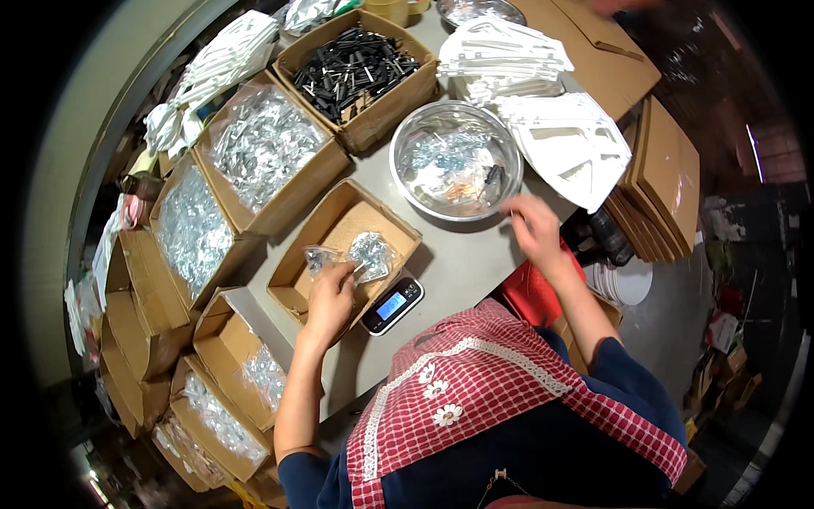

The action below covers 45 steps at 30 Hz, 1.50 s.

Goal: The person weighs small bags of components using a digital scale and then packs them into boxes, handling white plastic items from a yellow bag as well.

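Observation:
My left hand [333, 293] reaches into a shallow cardboard box [292, 276], its fingers closed at a small clear plastic bag [319, 256]. Beside it in the same box lies another clear bag [371, 254] filled with shiny metal hardware. The box's near corner rests by or on a small digital scale [393, 305] with a lit blue screen. My right hand [536, 231] hovers at the near right rim of a steel bowl [409, 199], thumb and fingers drawn together; what they hold, if anything, is too small to name. Small clear packets and a few black pieces lie in the bowl.
Open cartons hold black parts [356, 68], metal pieces [267, 144] and clear packets [195, 229]; more boxes [220, 416] stand lower left. White plastic frames [568, 140] are stacked right of the bowl. Flattened cartons [666, 178] and a red container [534, 293] are at the right.

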Each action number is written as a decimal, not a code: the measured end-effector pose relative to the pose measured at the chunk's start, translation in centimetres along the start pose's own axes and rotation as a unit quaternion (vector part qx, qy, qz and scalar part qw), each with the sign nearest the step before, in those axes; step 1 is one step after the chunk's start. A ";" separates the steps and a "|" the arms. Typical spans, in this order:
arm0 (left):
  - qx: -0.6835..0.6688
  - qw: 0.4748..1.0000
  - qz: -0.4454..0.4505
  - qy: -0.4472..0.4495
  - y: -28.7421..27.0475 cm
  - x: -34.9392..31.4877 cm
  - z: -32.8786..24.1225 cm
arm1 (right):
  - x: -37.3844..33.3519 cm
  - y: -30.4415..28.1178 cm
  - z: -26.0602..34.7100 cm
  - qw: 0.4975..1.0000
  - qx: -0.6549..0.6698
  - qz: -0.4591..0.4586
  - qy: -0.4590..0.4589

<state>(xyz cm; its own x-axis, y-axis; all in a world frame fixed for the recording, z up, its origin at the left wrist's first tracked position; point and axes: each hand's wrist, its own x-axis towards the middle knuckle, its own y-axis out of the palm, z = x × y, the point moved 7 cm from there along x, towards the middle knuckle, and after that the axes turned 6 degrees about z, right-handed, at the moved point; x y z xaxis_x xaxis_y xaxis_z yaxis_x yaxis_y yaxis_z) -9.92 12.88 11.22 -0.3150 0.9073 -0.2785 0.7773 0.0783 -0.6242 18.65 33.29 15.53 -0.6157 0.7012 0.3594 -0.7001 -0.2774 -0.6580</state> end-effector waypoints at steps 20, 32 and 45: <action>-0.355 0.878 -0.320 -0.034 -8.0 -8.6 6.0 | 20.0 1.9 -0.1 0.913 0.354 0.119 0.165; 0.021 0.863 -0.441 -0.247 -13.9 -20.9 19.9 | 13.3 10.6 9.9 0.926 0.276 0.258 0.007; -0.370 0.831 -0.399 -0.120 -15.4 -14.2 21.4 | 6.0 6.3 10.0 0.958 0.181 0.220 -0.034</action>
<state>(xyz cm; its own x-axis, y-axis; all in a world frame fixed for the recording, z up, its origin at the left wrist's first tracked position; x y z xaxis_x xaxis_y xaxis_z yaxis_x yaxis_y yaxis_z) -29.06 -10.10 9.14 -0.9208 0.3440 -0.1839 0.3637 0.9276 -0.0856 6.91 29.16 20.21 -0.8933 0.4236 0.1503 -0.4397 -0.7545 -0.4872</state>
